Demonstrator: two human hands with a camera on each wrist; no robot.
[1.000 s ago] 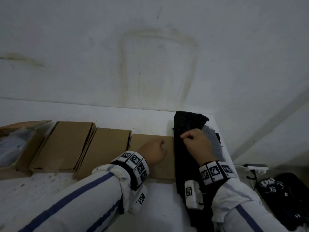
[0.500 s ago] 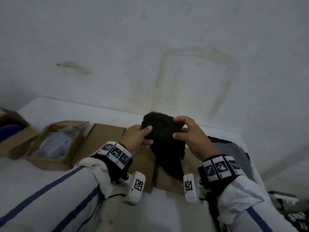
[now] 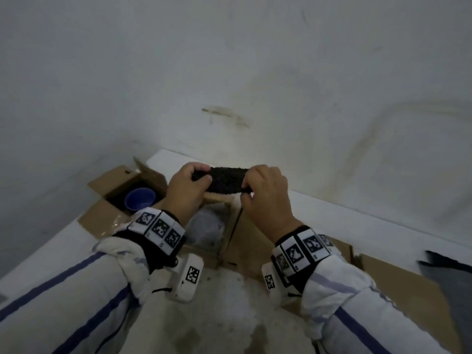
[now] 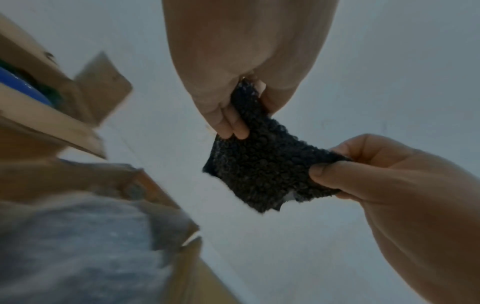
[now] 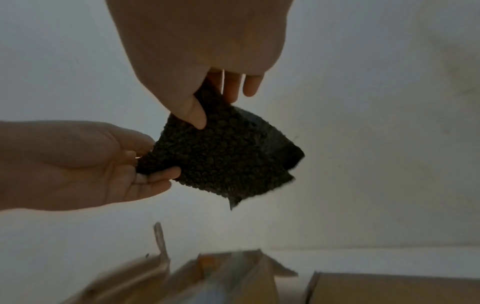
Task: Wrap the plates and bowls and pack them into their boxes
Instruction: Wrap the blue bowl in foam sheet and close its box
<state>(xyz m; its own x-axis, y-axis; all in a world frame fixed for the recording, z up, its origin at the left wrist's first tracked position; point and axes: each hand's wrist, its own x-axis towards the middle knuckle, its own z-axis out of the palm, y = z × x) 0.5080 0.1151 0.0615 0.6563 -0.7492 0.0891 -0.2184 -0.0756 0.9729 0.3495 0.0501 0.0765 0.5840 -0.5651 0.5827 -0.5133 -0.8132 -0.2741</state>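
A small piece of black fuzzy cloth [image 3: 226, 183] is stretched in the air between my two hands. My left hand [image 3: 201, 176] pinches its left end and my right hand [image 3: 246, 183] pinches its right end. In the left wrist view the cloth [image 4: 259, 174] hangs from my left hand's fingers [image 4: 233, 127]. In the right wrist view my thumb [image 5: 194, 117] presses on the cloth [image 5: 223, 160]. Below and to the left, a blue bowl [image 3: 140, 199] sits in an open cardboard box [image 3: 150, 175]. A second open box [image 3: 224, 241] under my hands holds something pale grey [image 3: 208, 228].
Closed flat cardboard boxes [image 3: 255, 246] [image 3: 403, 284] lie in a row to the right on the white table [image 3: 383, 226]. More dark and grey cloth [image 3: 449, 272] lies at the far right. A stained white wall stands right behind the table.
My right hand lifted the black cloth off the table's right end and my left hand joined it. Both hands carried it left, over the open boxes.
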